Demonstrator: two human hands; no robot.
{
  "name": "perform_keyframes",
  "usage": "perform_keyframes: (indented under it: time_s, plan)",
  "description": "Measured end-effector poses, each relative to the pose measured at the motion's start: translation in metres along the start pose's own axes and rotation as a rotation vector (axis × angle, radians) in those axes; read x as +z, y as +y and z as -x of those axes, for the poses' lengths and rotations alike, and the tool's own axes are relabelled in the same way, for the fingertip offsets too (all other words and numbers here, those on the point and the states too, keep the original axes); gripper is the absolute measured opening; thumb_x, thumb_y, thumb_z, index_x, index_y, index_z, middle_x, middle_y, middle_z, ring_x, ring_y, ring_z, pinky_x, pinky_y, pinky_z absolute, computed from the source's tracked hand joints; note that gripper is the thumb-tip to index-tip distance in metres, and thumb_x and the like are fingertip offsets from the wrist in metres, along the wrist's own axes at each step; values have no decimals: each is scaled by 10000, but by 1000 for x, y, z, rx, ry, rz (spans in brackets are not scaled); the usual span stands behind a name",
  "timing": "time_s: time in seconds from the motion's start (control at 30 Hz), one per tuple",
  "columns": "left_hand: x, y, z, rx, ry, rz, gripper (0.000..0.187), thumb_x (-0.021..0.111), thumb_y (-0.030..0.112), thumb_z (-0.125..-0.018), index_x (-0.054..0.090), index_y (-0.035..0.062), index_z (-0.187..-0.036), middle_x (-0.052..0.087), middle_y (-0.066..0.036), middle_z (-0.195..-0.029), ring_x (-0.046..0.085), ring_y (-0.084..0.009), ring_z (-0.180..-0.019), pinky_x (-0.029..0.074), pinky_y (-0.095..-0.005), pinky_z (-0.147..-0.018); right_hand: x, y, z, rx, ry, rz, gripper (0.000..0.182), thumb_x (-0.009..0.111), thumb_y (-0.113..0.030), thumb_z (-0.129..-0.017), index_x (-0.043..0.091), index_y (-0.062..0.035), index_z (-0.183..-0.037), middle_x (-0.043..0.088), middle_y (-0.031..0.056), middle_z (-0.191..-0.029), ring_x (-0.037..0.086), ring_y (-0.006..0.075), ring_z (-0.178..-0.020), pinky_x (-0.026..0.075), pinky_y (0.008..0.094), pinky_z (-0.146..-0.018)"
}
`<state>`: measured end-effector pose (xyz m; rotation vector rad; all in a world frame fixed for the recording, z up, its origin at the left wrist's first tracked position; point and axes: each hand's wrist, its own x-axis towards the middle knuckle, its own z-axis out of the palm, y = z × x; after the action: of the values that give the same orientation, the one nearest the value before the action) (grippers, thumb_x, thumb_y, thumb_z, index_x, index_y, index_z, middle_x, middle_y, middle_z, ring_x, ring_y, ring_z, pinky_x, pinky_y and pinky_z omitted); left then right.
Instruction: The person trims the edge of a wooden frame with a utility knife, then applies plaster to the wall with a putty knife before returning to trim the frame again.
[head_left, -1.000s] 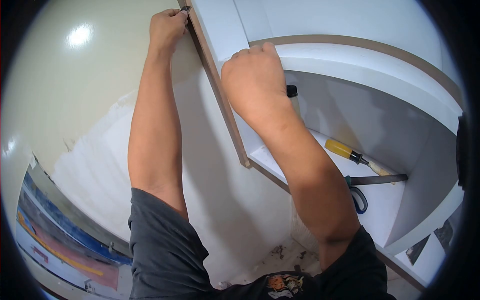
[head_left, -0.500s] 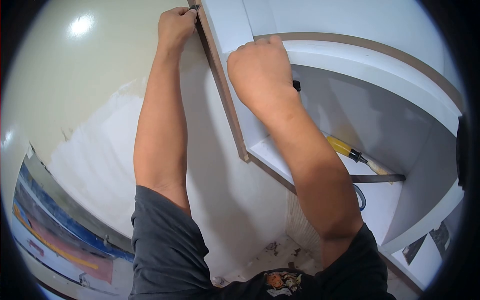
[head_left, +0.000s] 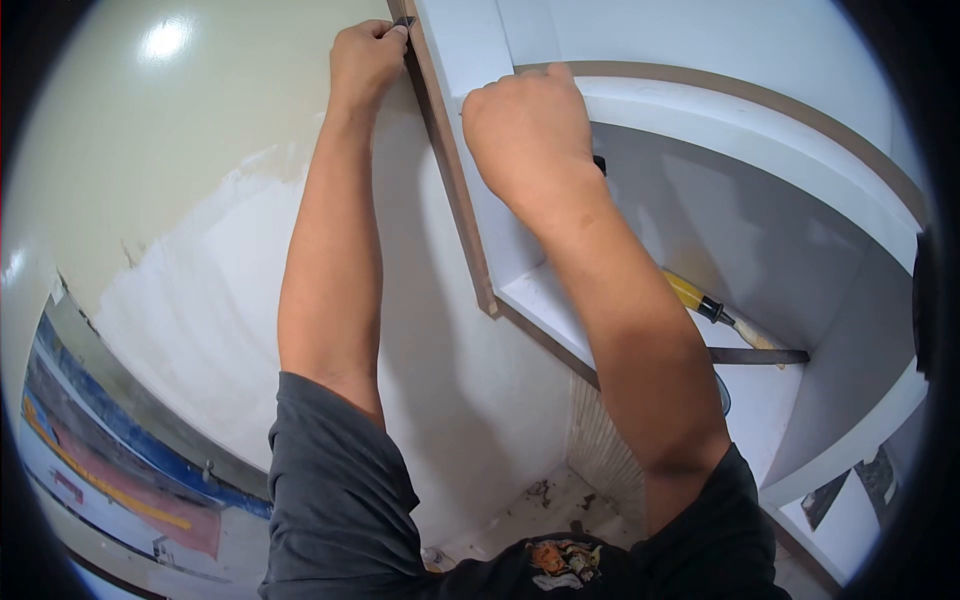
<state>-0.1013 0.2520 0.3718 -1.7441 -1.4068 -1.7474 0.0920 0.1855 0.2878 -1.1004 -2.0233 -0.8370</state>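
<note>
My left hand is closed in a pinch on a small black object against the brown edge strip of a white cabinet. To its right, my right hand is a fist, back of the hand up, at the left end of the curved white shelf edge. Whatever lies inside that fist is hidden. A small black piece shows beside the right wrist.
Inside the cabinet lie a yellow-handled tool and a dark flat strip, with a round blue-rimmed item partly behind my right arm. The wall on the left has a white patch. Boards and coloured sheets stand at lower left.
Both hands have shifted slightly to the right in view, the left one also a little lower. The left hand's pinch on the small black object is unchanged.
</note>
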Motion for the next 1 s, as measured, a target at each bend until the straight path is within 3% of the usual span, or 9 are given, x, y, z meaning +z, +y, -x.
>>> perform_keyframes:
  time_s: [0.13, 0.33, 0.43, 0.73, 0.83, 0.97, 1.0]
  plan:
    - [3, -8, 4, -12, 13, 10, 266, 661, 214, -917, 717, -38, -983, 671, -50, -788, 568, -122, -580, 452, -284, -554, 4, 2, -1, -20, 26, -25, 103, 670, -37, -768, 733, -119, -759, 707, 70, -729, 679, 234, -713, 473, 374, -879]
    - [6, -13, 14, 1, 9, -13, 265, 662, 212, -918, 719, -40, -976, 660, -47, -750, 568, -122, -571, 465, -291, -555, -13, 13, -16, -38, -31, -56, 119, 657, -29, -771, 758, -83, -806, 745, 113, -824, 721, 278, -763, 548, 394, -752]
    - [10, -23, 15, 44, 19, -51, 269, 658, 214, -922, 721, -41, -981, 660, -45, -742, 570, -121, -567, 469, -293, -557, -34, 18, -25, -3, -358, -29, 144, 658, -35, -770, 775, -66, -850, 757, 128, -881, 737, 285, -834, 569, 390, -721]
    - [15, -32, 24, 56, 22, -58, 274, 654, 214, -928, 721, -44, -989, 658, -42, -750, 568, -117, -563, 468, -278, -558, 0, 23, -21, -105, -131, 101, 137, 662, -32, -767, 780, -66, -830, 755, 125, -853, 740, 264, -819, 574, 372, -696]
    - [16, -34, 26, 60, 17, -59, 270, 651, 214, -930, 722, -40, -987, 657, -39, -748, 568, -114, -565, 468, -274, -559, -2, 23, -20, -94, -186, 118, 205, 656, -83, -802, 773, -60, -968, 752, 147, -947, 727, 298, -902, 566, 395, -770]
    - [17, -36, 34, 49, 12, -78, 264, 646, 212, -932, 722, -37, -977, 653, -33, -738, 565, -114, -565, 467, -274, -557, 16, 25, -27, -110, -52, 123, 216, 580, -151, -896, 785, -103, -943, 766, 93, -968, 730, 246, -948, 555, 392, -776]
    - [17, -36, 36, 29, 13, -80, 276, 644, 229, -920, 730, -26, -982, 678, -70, -758, 607, -167, -624, 489, -308, -616, 17, 25, -27, -110, -38, 122, 216, 580, -150, -895, 786, -104, -941, 766, 94, -960, 731, 245, -942, 555, 391, -771]
